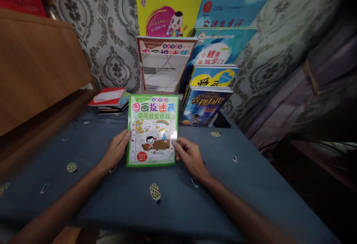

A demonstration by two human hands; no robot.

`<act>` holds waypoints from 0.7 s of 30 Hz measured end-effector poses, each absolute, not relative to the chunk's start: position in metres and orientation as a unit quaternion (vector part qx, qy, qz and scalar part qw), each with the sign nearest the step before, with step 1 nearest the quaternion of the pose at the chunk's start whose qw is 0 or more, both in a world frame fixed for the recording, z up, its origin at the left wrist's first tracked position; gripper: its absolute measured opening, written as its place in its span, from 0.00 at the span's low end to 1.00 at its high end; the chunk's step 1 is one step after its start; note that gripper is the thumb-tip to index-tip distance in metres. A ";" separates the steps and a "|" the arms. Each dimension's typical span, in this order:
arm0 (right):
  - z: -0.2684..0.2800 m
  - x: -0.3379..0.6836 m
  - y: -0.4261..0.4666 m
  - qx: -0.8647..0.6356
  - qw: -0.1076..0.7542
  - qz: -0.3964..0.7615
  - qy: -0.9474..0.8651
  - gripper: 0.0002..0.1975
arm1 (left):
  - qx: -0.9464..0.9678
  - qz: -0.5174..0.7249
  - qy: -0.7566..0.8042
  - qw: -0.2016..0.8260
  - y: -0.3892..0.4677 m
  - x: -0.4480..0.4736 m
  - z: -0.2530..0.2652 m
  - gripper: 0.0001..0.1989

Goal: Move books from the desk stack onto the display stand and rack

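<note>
A green-bordered children's picture book (156, 134) is held up, cover facing me, in the middle of the view. My left hand (118, 149) grips its left edge, with the fingers partly hidden behind the book. At the right edge, my right hand (191, 155) pinches the cover with the thumb in front. Just behind the held book, more books stand in tiered rows: a brown-edged book with a white page (161, 71) in front, a yellow-green book (170, 10) at the back, and a dark blue book (205, 104) at the right.
A small stack of booklets (110, 99) lies left of the standing books. A dark flat object (221, 120) rests at their right. The blue tablecloth (106, 195) covers the table. A wooden cabinet (36, 69) stands at the left, and a curtain (290, 95) hangs at the right.
</note>
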State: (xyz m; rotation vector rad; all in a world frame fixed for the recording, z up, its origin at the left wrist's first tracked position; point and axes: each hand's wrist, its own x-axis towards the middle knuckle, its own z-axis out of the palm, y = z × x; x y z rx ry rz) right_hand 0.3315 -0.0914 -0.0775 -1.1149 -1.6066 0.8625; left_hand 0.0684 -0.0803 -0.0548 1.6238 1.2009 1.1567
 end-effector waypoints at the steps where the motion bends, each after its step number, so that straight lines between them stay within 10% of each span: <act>1: -0.078 0.331 -0.093 -0.461 0.469 0.379 -0.651 0.22 | 0.629 0.443 0.477 0.425 -0.081 0.066 -0.057 0.28; 9: -0.082 0.325 -0.096 -0.519 0.325 0.345 -0.711 0.25 | 0.669 0.252 0.552 0.430 -0.074 0.038 -0.071 0.29; 21: -0.079 0.319 -0.098 -0.612 0.177 0.100 -0.764 0.14 | 0.801 0.098 0.591 0.009 -0.070 0.040 -0.068 0.12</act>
